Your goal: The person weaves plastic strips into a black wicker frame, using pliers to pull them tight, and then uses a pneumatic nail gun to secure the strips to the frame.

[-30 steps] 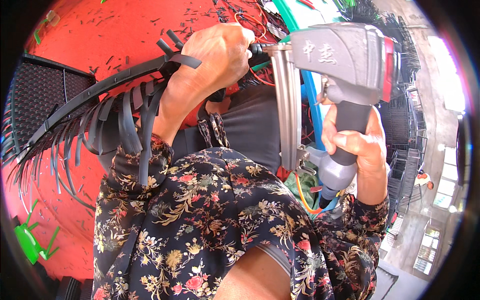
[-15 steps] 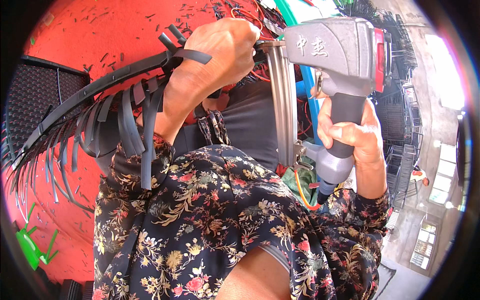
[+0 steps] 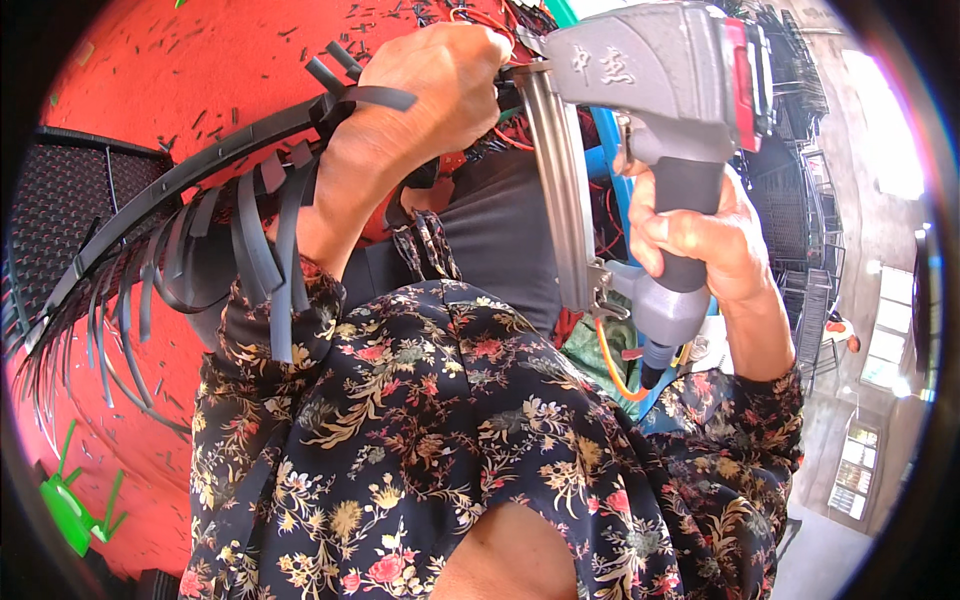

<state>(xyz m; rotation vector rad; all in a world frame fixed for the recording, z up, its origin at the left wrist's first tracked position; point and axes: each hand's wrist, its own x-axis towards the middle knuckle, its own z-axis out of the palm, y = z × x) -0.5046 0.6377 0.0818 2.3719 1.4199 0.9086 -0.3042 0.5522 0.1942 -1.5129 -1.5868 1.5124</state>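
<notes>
My right hand grips the black handle of a grey air stapler, its fingers wrapped round it and one finger by the trigger. A long metal magazine hangs down from the stapler's nose, and an orange hose runs near the handle's lower end. My left hand is closed on a curved black frame piece, its fingertips hidden behind the fist. The stapler's nose is right by the left-hand knuckles. Many flat black strips dangle from the frame piece, several lying over my left wrist and forearm.
Black woven panels stand at the left. Dark scraps litter the red floor. A bright green stool-like object lies lower left. Stacked black woven furniture lines the right side, with another person far off.
The stapler and my right hand have moved up and slightly left in view. My left hand has shifted up a little with the frame piece, both grips unchanged.
</notes>
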